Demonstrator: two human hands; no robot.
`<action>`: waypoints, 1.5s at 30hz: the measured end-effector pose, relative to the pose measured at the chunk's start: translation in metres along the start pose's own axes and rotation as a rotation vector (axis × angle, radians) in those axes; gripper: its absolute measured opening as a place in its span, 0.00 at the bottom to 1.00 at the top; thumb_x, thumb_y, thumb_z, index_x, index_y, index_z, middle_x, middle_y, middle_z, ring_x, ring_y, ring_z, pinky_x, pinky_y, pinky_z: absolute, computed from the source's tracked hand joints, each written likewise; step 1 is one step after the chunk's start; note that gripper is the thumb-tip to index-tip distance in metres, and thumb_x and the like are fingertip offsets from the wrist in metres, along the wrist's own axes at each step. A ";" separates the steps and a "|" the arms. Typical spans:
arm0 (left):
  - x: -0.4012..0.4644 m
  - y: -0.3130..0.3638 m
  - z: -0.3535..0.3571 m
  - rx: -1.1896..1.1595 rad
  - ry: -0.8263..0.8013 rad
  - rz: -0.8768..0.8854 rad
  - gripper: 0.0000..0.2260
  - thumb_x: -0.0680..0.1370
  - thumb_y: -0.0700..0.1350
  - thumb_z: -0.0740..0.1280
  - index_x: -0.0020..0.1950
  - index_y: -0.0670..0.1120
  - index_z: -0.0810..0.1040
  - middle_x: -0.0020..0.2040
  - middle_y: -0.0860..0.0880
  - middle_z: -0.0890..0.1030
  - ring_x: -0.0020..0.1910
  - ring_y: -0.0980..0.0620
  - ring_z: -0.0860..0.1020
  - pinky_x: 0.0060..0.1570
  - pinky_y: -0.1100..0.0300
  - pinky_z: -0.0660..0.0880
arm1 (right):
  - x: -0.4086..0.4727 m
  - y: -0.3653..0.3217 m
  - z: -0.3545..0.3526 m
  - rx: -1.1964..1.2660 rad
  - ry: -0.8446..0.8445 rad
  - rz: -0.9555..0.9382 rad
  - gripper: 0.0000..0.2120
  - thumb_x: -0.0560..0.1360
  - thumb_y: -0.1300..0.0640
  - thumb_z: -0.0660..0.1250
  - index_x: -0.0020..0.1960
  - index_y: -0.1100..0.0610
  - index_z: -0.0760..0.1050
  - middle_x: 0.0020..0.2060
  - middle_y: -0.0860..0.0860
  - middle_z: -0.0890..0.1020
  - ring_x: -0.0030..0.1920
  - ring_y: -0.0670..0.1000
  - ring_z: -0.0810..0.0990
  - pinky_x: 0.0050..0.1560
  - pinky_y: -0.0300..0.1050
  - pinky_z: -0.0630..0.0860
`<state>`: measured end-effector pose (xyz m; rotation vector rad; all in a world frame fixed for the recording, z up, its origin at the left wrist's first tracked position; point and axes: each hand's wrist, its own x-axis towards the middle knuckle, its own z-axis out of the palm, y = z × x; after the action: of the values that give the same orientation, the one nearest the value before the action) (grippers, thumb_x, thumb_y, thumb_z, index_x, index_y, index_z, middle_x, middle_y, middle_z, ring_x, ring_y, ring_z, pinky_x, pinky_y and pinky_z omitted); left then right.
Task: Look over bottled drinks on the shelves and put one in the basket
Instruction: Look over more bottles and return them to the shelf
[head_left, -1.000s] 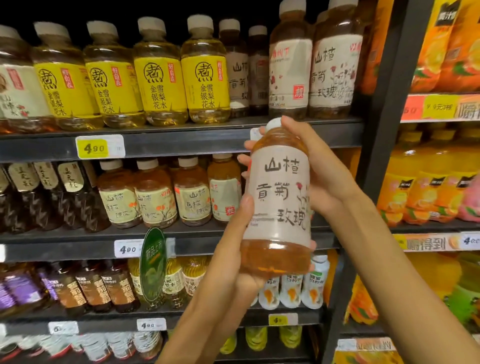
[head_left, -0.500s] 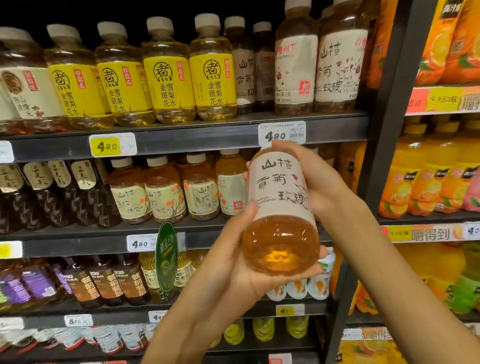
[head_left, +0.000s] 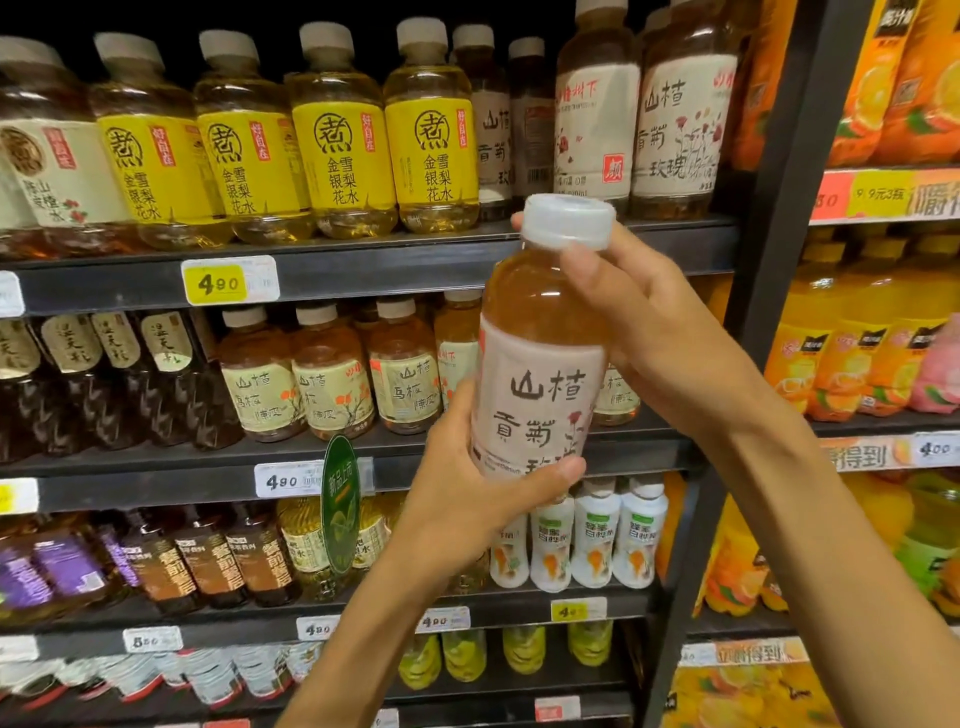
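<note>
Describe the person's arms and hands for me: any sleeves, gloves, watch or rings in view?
Both forearms are bare as far as the frame shows, with no sleeve edge in view. The left hand and the right hand wear no gloves. No watch, bracelet or ring shows on either wrist or on the visible fingers. Fingernails look short and unpainted.

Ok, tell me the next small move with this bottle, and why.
Probably lower the bottle away from the shelf and look down for the basket, which is not in view. Both hands already grip it: the left hand round the bottom, the right hand near the cap. It stands upright with the label facing the camera, so the check seems done.
</note>
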<state>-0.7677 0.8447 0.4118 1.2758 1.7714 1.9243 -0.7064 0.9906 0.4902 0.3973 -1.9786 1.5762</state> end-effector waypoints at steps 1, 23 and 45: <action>0.002 -0.001 -0.002 0.044 0.021 0.039 0.29 0.63 0.47 0.77 0.61 0.57 0.71 0.53 0.59 0.82 0.51 0.62 0.81 0.43 0.71 0.77 | -0.004 0.001 -0.001 0.020 -0.044 -0.022 0.18 0.75 0.46 0.67 0.64 0.48 0.72 0.58 0.49 0.82 0.61 0.49 0.79 0.60 0.44 0.76; -0.002 -0.009 -0.001 -0.155 -0.142 -0.141 0.25 0.61 0.55 0.74 0.57 0.54 0.77 0.53 0.56 0.84 0.53 0.58 0.82 0.45 0.67 0.78 | 0.004 0.009 -0.004 0.291 0.089 0.098 0.15 0.77 0.51 0.60 0.56 0.56 0.78 0.47 0.53 0.85 0.50 0.54 0.83 0.56 0.51 0.78; 0.005 -0.011 0.013 -0.328 -0.017 -0.157 0.19 0.73 0.69 0.58 0.59 0.65 0.78 0.60 0.56 0.82 0.61 0.56 0.78 0.61 0.55 0.74 | 0.012 0.003 0.013 0.130 0.297 0.167 0.13 0.78 0.50 0.65 0.59 0.54 0.76 0.49 0.55 0.85 0.46 0.46 0.84 0.48 0.40 0.80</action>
<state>-0.7654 0.8600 0.4022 1.0058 1.4236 2.0018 -0.7208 0.9799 0.4931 0.0430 -1.7240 1.7599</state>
